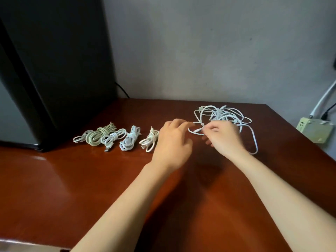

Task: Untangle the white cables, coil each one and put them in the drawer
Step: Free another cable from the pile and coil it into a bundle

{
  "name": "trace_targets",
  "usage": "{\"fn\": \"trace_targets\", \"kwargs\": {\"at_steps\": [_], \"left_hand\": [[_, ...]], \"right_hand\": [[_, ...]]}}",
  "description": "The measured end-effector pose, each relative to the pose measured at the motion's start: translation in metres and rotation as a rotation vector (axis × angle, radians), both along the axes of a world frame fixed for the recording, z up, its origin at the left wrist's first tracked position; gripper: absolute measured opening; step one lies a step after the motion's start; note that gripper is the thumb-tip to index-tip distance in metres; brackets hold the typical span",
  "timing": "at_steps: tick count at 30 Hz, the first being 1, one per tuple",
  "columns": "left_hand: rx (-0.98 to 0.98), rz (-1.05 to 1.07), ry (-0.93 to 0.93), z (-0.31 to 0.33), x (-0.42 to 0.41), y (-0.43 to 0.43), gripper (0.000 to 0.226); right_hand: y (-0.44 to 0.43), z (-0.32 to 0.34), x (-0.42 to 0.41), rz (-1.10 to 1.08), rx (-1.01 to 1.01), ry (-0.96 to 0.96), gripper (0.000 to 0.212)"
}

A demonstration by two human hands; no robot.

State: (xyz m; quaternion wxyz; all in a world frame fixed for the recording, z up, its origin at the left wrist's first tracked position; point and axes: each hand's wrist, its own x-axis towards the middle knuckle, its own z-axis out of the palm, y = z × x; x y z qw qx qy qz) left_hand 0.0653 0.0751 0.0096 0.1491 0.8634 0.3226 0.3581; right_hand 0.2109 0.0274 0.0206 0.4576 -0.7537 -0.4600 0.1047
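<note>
At the far right of the table [72, 179]: your tangle of white cables [225, 115] lies in a loose heap close to the wall, with one long loop trailing toward you past your right wrist.
Your right hand [224, 139]: thumb and forefinger pinch a strand of the tangle just behind its plug end [197, 131], at the heap's near-left edge.
Your left hand [172, 142]: it hovers back-up just left of that plug end, fingers curled toward a small loop of the same strand. Blur hides the fingertips, so I cannot tell whether you hold anything.
Coiled bundles [130, 140]: five lie in a row on the table, left of your left hand.
Pale green bundle [99, 136]: the thickest, second from the left, touching the white coils on both sides of it.
Nearest bundle [150, 140]: just beside your left hand.
USB plug [108, 149]: it sticks out of the middle coil, pointing toward you.
Black cabinet [54, 70]: it stands at the table's back left, behind the row.
Pale box [314, 130]: it sits off the table's right edge, by the wall, with cords running to it.
</note>
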Motion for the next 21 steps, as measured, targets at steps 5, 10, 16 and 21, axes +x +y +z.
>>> {"fn": "trace_targets", "kwargs": {"at_steps": [5, 10, 16, 21], "left_hand": [[-0.131, -0.047, 0.067, -0.018, 0.046, -0.016, 0.064], [-0.137, -0.049, 0.032, -0.032, 0.069, -0.025, 0.062], [-0.068, -0.068, -0.019, -0.041, 0.068, -0.026, 0.057], [-0.12, -0.075, -0.074, -0.04, 0.062, -0.025, 0.06]], "right_hand": [[-0.034, -0.011, 0.042, -0.212, 0.226, -0.378, 0.006], [-0.04, -0.022, 0.076, -0.3, 0.113, -0.45, 0.034], [-0.046, -0.028, 0.086, -0.319, -0.276, -0.489, 0.033], [-0.05, -0.016, 0.075, -0.208, -0.049, -0.54, 0.012]]}}
